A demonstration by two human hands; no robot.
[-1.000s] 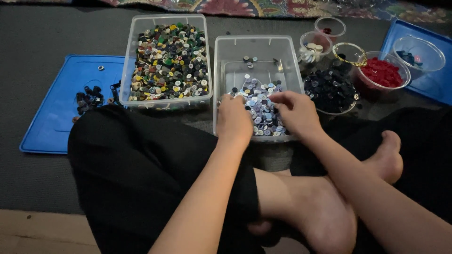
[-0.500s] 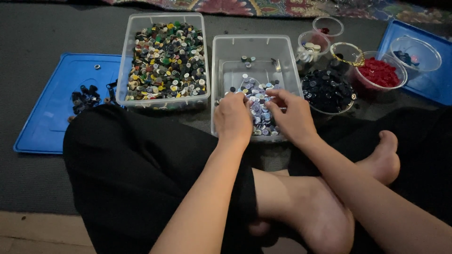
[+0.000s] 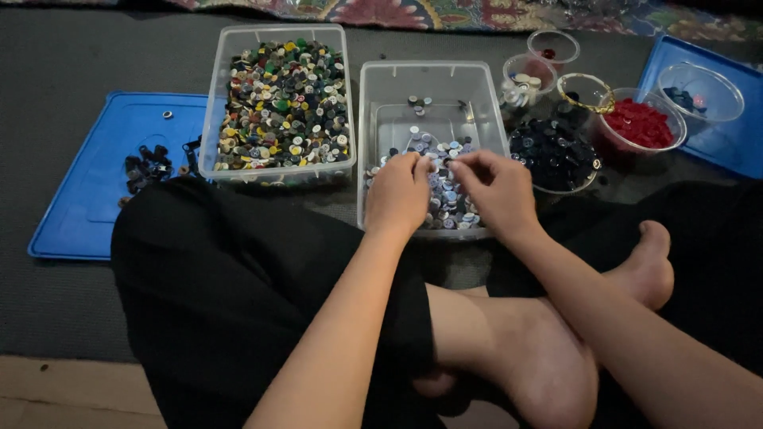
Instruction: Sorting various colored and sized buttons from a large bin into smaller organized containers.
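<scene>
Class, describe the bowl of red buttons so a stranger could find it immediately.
Start at the clear plastic tub where both hands sort pale buttons. Look right, past the bowl of black buttons. The clear round bowl of red buttons is the only all-red one.

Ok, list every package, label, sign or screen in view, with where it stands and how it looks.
No labels, signs or screens show; only plain containers.
Left tub: clear rectangular plastic, far left, full of mixed-colour buttons.
Middle tub: clear rectangular, holds pale buttons; left hand and right hand reach into it.
Round cups: clear, at the right, with dark, red and whitish buttons.
Blue lids: flat rectangles, far left and far right.
</scene>
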